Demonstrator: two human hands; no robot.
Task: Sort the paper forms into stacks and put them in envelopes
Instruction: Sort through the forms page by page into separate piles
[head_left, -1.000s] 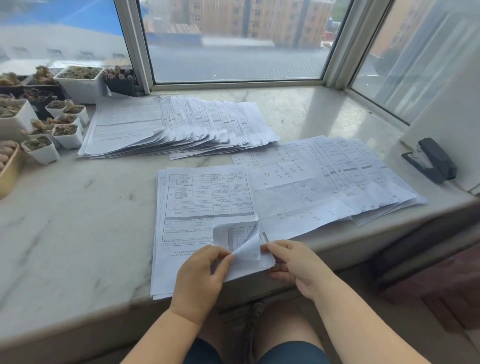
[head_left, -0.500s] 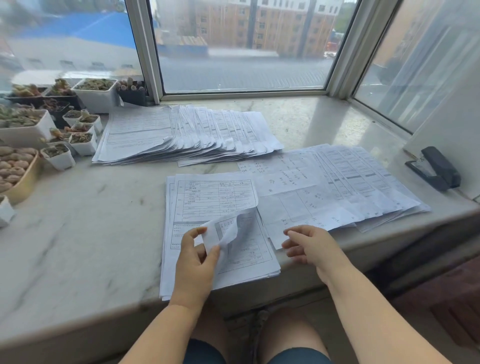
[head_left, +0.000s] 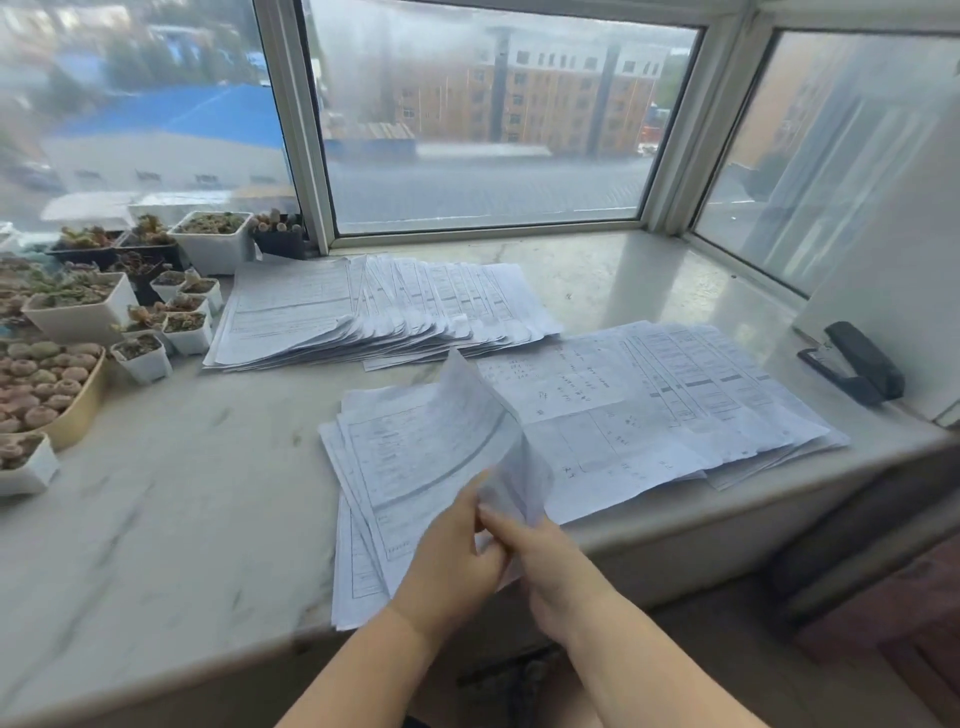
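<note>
A stack of printed forms (head_left: 363, 519) lies at the front edge of the marble sill. Its top sheet (head_left: 441, 431) is lifted and curls upward. My left hand (head_left: 452, 561) holds that sheet near its lower right corner. My right hand (head_left: 540, 556) pinches the same corner from the right, touching my left hand. A fanned row of forms (head_left: 675, 395) lies to the right of the stack. Another fanned pile (head_left: 374, 312) lies farther back near the window. No envelope is in view.
Small white pots of succulents (head_left: 140, 322) and a tan tray of round plants (head_left: 78, 410) crowd the left side of the marble sill (head_left: 182, 493). A black stapler (head_left: 857, 364) sits at the right by a white wall. Window frames (head_left: 306, 156) close the back.
The top sheet rose from a folded-up corner to a high curl. My right hand moved left from the sill and joined my left hand on the sheet's corner. The camera view tilted up.
</note>
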